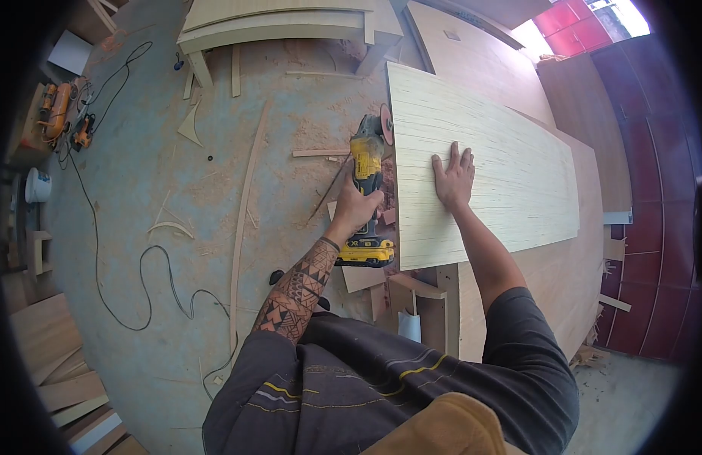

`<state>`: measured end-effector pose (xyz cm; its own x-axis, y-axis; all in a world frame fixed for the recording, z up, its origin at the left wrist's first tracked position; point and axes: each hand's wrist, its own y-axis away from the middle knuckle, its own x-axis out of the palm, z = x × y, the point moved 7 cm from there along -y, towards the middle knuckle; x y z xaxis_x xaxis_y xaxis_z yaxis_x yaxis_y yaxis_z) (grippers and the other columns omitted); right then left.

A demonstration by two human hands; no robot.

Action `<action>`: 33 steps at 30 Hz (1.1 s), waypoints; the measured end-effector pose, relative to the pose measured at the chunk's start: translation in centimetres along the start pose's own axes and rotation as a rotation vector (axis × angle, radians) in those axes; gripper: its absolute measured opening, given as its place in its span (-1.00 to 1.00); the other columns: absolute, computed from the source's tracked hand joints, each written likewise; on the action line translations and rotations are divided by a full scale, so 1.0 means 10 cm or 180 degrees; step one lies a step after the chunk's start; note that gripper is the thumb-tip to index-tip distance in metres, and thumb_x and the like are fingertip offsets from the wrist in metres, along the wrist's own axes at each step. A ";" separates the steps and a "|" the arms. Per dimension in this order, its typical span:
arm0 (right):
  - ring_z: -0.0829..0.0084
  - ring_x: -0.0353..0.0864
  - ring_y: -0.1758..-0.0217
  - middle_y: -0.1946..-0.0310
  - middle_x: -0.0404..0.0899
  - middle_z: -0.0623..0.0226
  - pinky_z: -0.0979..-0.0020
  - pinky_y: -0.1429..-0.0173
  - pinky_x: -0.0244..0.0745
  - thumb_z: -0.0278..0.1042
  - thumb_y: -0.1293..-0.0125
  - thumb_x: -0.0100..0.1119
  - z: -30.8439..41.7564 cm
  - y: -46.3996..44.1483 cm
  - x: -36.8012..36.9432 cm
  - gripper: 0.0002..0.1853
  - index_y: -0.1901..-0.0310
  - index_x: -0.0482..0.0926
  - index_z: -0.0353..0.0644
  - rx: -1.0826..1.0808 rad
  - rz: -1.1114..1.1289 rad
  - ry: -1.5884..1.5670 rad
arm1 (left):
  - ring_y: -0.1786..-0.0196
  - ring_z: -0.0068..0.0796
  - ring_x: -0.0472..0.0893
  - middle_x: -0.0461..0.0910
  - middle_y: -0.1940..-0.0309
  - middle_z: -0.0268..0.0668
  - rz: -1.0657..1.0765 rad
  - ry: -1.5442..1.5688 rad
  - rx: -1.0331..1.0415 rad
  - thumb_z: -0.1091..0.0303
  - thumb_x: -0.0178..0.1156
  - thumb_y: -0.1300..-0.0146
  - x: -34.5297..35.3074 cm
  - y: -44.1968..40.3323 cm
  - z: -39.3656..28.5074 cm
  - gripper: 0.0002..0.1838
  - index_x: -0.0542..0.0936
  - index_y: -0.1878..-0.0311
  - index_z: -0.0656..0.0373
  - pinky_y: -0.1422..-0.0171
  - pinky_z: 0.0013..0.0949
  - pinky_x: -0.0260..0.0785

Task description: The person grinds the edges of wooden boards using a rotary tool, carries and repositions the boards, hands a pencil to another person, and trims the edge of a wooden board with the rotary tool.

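Note:
My left hand is wrapped round the body of a yellow and black cordless angle grinder. The grinder's reddish disc is at the left edge of a pale, streaky wooden panel; whether it touches the edge I cannot tell. Its yellow battery hangs at the lower end of the tool. On the panel's face lies my right hand, flat, with the fingers spread and nothing held.
A wooden bench stands at the top. Long strips, offcuts and sawdust litter the floor, crossed by a black cable. An orange compressor is at the left. Larger boards lie beyond the panel, beside red cabinets.

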<state>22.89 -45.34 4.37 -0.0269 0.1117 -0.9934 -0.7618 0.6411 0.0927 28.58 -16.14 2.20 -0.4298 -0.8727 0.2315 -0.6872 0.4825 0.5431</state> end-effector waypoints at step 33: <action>-0.16 -0.13 -0.88 -0.79 -0.07 -0.30 -0.04 -0.90 -0.17 0.46 -0.65 -0.11 0.04 -0.06 0.01 -0.04 -0.81 0.06 -0.08 -0.0021 0.0024 0.0039 | 0.48 -0.41 0.74 0.70 0.31 -0.22 -0.0039 0.0016 0.0105 0.43 0.38 -0.32 -0.01 0.01 0.01 -0.43 0.35 -0.30 0.33 0.42 -0.27 0.67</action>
<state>23.63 -45.40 4.28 -0.0406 0.1071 -0.9934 -0.7657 0.6354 0.0998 28.47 -16.00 2.11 -0.4183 -0.8790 0.2290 -0.7115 0.4738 0.5189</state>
